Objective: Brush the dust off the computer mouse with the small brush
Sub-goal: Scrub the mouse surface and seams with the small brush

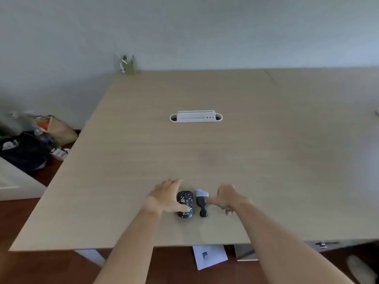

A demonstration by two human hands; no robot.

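Two hands: the left hand (pixel 167 196) rests spread against the one mouse (pixel 185 204), thumb on it; the right hand (pixel 225 198) – fingers loosely apart – touches the one brush (pixel 202 202) just right of the mouse, both on the table (pixel 266 150).

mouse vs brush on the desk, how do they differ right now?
The black computer mouse is a wide oval flecked with white specks; the small black-handled brush is narrow, with pale bristles at its far end. The left hand rests against the mouse; the right hand is only reaching the brush. Both lie flat on the wooden table, side by side.
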